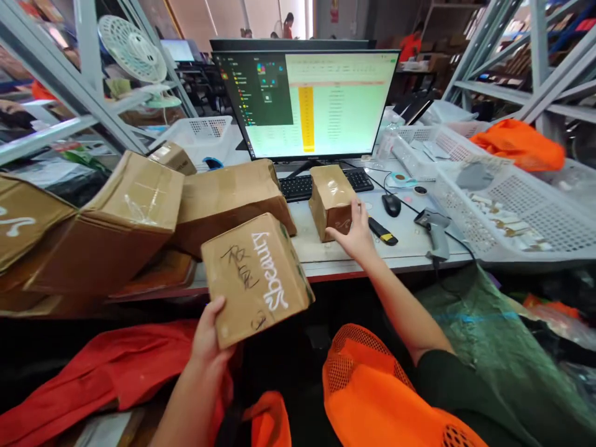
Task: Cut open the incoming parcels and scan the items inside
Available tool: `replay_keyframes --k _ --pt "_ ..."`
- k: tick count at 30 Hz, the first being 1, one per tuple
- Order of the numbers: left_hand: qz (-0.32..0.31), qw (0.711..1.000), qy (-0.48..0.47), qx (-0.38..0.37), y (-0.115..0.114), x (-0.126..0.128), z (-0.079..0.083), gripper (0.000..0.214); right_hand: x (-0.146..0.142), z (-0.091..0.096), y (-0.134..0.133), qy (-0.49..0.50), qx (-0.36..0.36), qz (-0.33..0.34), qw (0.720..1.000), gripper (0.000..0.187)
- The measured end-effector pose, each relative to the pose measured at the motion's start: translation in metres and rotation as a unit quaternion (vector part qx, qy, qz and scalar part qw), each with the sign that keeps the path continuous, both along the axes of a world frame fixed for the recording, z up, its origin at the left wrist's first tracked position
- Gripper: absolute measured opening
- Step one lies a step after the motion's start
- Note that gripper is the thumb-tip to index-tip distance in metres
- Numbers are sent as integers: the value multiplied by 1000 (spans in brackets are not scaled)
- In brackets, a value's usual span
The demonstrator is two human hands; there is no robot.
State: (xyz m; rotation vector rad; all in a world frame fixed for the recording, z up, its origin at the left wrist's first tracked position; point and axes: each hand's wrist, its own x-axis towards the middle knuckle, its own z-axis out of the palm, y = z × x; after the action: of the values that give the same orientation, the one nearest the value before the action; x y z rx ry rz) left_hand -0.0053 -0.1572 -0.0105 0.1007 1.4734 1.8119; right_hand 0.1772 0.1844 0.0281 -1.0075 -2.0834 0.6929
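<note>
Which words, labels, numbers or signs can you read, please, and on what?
"beauty", after a looping white initial: brown cardboard box in the left hand.
Black handwriting there: unclear.
Black-framed monitor, red wall sign: too small or blurred.
Small brown cardboard carton at the right hand: marks blurred.
Leftmost brown cardboard box: white mark, cut off.

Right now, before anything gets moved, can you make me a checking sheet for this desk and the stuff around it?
Surface: white desk, crowded on the left.
Handled things: lettered box, tilted, held up at the desk's front; small box, in front of the keyboard.
Clutter: knife, mouse and scanner right of the small box; basket of small items beyond.
Hands: left hand holds the lettered box's lower left corner; right hand touches the small box, grip unclear.
Cables: dark cable beside the scanner.
Surroundings: fan at left; metal rack at right; people behind.
Spills: nothing seen.
</note>
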Motion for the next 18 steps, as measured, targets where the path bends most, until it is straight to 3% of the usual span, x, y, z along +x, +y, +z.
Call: replay_keyframes --k 2,4,8,11,14,16,18 --pt "19 999 -26 13 49 15 6 81 -21 -3 -5 -17 -11 -15 1000 115" --pt "53 997 -50 13 75 31 7 75 -35 -4 -4 3 -18 -35 999 109" --pt "113 992 -41 34 76 61 6 71 -32 -9 18 103 18 -56 993 88" --pt "110 992 -9 53 64 64 24 67 -6 -11 41 193 6 -45 980 90" --pt "102 989 77 80 67 34 78 62 23 -13 57 278 -85 -16 957 96" --pt "112 968 196 108 81 0 134 60 36 -12 60 316 -123 2 941 96" --pt "71 959 262 79 100 -39 191 52 43 -10 59 340 -137 12 930 95"
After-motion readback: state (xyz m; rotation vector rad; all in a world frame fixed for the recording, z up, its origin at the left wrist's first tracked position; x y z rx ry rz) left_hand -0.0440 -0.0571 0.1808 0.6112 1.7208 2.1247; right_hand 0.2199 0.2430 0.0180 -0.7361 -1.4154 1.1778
